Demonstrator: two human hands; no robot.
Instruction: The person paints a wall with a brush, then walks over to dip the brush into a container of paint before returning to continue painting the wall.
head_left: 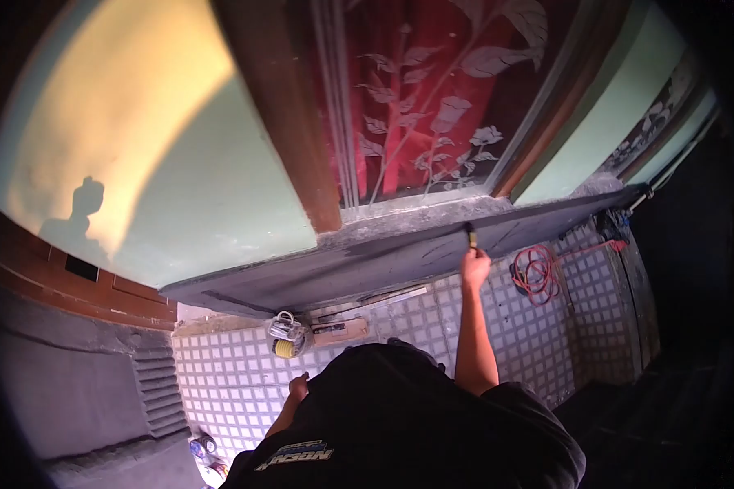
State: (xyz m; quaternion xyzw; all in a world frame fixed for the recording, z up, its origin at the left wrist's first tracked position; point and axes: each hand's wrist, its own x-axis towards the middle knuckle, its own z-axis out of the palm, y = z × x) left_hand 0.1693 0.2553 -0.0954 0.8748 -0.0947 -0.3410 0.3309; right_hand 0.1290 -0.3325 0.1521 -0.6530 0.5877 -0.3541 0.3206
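My right hand (475, 267) is closed around the yellowish handle of a small brush (471, 237). The dark bristle end touches or nearly touches the upper part of the grey wall band (400, 259), just under the rough ledge (416, 220) below the window. Wet-looking darker streaks show on the band to the left. My left hand (299, 386) hangs low beside my dark shirt, small and dim, and whether it holds anything cannot be made out.
Below the wall, a pale container with a yellow coil (284, 348) stands beside a cardboard piece (340, 331) on the tiled floor (236, 375). A red cable (537, 275) lies coiled at right. Cans (204, 447) stand at lower left. The etched-glass window (432, 106) is above.
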